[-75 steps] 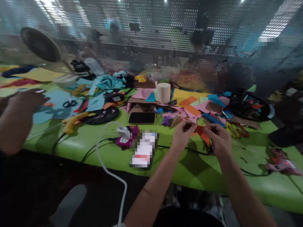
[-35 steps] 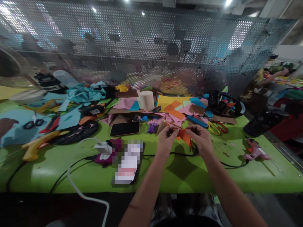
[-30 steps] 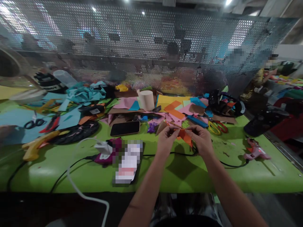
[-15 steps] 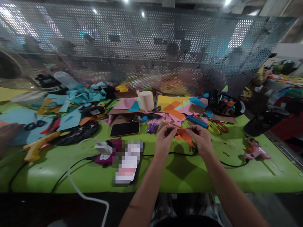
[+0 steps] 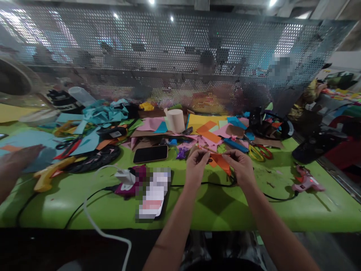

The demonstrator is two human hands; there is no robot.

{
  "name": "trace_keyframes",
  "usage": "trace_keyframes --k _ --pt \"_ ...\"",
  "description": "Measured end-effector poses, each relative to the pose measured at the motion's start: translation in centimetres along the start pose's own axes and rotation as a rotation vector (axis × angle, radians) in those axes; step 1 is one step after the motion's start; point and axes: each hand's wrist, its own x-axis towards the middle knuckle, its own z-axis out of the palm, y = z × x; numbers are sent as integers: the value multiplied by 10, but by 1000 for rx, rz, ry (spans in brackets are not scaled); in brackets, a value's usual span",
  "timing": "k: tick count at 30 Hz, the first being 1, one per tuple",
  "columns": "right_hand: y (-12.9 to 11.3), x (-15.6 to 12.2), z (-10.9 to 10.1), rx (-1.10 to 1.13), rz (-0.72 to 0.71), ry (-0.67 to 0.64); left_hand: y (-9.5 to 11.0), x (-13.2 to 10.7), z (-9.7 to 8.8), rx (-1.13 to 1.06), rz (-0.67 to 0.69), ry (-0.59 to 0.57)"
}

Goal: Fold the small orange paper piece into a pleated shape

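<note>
Between my hands, above the green table (image 5: 222, 218), is a small piece of orange paper (image 5: 221, 162). My left hand (image 5: 197, 165) pinches its left end between thumb and fingertips. On the other side my right hand (image 5: 239, 165) pinches the right end, and a pointed flap hangs below. A purple star-shaped ornament (image 5: 181, 153) lies just left of my left hand. Behind my hands are pink paper scraps (image 5: 207, 143) and a blue cutter-like tool (image 5: 235, 145). Yellow-and-red-handled scissors (image 5: 258, 153) rest beyond my right hand.
A pink glue gun (image 5: 308, 182) lies right, its cord crossing under my hands. A lit phone (image 5: 155, 194), a dark phone (image 5: 150, 154), a purple power strip (image 5: 130, 182) and a yellow glue gun (image 5: 50, 174) are left. Another person's hand (image 5: 19, 165) reaches in. A perforated screen (image 5: 175, 56) stands behind.
The other person's hand at the far left has come further into view, over the blue paper. My hands keep nearly the same hold on the orange paper. The view has shifted slightly.
</note>
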Motion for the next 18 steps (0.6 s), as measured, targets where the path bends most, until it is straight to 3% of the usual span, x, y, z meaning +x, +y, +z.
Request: trace_keyframes --k 10,18 --pt "4 0 0 19 11 -33 2 -2 2 76 1 -115" --pt "-1 1 2 9 26 -12 -5 2 -1 113 20 -33"
